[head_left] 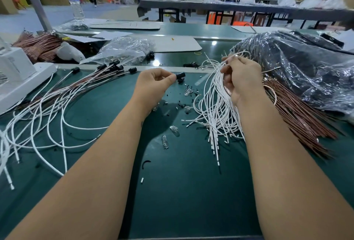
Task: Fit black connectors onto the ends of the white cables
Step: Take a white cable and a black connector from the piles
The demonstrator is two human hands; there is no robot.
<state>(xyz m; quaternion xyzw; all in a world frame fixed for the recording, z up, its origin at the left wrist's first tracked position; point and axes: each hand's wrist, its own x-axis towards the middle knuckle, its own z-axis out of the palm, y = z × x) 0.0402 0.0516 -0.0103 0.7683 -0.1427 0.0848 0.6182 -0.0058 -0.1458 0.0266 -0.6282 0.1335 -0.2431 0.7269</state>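
The left hand (pixel 153 81) is pinching a black connector (pixel 180 76) between thumb and forefinger, the other fingers curling loosely into the palm, and is holding it just left of the unfinished cable bundle (pixel 216 109). The right hand (pixel 238 78) is working at the top of that bundle, its fingers curling round several white cables and teasing at their upper ends; whether it is isolating a single cable is hard to tell, since the strands are overlapping under the fingers.

The connector is looking small, light and rigid, so a fingertip pinch on its body is suiting it, with the open mouth facing the bundle. The cables are thin, limp and springy, and they are likely bending away if pushed from far back, so the hold probably belongs close behind the bare tip, leaving only a short stub free to enter the connector. Their smooth jackets may be slipping against one another, which is making the singling-out fiddly.

Well left of the bundle, the finished cables (pixel 63 103) are lying fanned out on the green mat (pixel 182 192), black connectors already sitting on their far ends. Small glass bulbs (pixel 165 142) are lying loose just left of the bundle, fragile and easily crushed under a forearm.
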